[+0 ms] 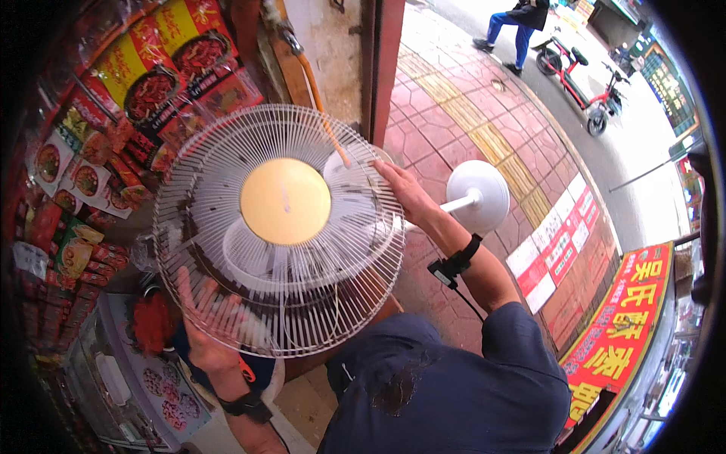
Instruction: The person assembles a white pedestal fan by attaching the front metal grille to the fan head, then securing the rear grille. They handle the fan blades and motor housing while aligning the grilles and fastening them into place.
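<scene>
A standing fan (286,201) with a round wire guard and a yellow centre disc fills the middle of the head view. It is tilted, so that its white pole runs off right to a round white base (478,197) above the pavement. My right hand (404,189) grips the guard's right rim, with its fingertips partly behind the wires. At the lower left rim, my left hand (210,340) holds the guard, and its fingers show through the wires. Pale fan blades are visible inside the guard. Near my left wrist is an orange loop-shaped handle (247,369); its tool is mostly hidden.
Packaged foods (155,83) hang and stack along the left. Below them stands a glass-sided case (113,378). An orange hose (306,72) hangs beside a door frame (386,68). Outside are red paving, a person (518,30), a red electric scooter (571,76) and a red sign (616,325).
</scene>
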{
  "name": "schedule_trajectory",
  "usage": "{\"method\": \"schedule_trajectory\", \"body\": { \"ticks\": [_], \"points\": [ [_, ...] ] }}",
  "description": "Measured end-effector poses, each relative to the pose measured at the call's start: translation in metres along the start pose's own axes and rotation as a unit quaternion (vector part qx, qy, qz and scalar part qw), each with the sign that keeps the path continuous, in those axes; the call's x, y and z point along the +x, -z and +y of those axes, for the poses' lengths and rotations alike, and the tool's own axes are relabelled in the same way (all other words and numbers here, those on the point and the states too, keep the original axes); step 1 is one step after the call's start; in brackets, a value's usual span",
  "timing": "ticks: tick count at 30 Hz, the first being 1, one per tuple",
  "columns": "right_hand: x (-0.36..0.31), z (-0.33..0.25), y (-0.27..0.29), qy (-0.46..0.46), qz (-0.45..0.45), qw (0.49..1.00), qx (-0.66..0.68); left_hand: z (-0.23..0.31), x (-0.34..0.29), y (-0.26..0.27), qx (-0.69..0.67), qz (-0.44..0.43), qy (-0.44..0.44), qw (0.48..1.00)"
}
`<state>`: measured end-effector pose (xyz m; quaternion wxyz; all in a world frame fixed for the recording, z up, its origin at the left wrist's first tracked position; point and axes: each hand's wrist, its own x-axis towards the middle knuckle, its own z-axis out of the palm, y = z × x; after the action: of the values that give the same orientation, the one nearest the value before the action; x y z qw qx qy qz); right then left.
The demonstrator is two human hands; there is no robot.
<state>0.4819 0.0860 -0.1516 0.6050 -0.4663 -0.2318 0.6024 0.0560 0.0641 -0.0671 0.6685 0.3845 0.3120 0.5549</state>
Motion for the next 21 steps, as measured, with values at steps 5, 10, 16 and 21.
{"method": "schedule_trajectory", "body": {
  "ticks": [5,10,16,21],
  "points": [
    [0.027,0.0,-0.003,0.074,0.005,0.993,-0.09,0.011,0.033,0.04,-0.007,0.117,0.072,0.991],
    [0.088,0.035,0.067,0.128,0.053,0.952,-0.271,0.011,0.034,0.071,0.055,0.199,-0.059,0.977],
    [0.107,0.126,0.153,-0.07,0.082,0.836,-0.538,0.021,0.039,0.087,-0.012,0.227,-0.043,0.973],
    [0.106,0.145,0.156,-0.207,0.008,0.916,-0.345,0.0,0.055,0.085,-0.006,0.184,-0.014,0.983]
  ]
}}
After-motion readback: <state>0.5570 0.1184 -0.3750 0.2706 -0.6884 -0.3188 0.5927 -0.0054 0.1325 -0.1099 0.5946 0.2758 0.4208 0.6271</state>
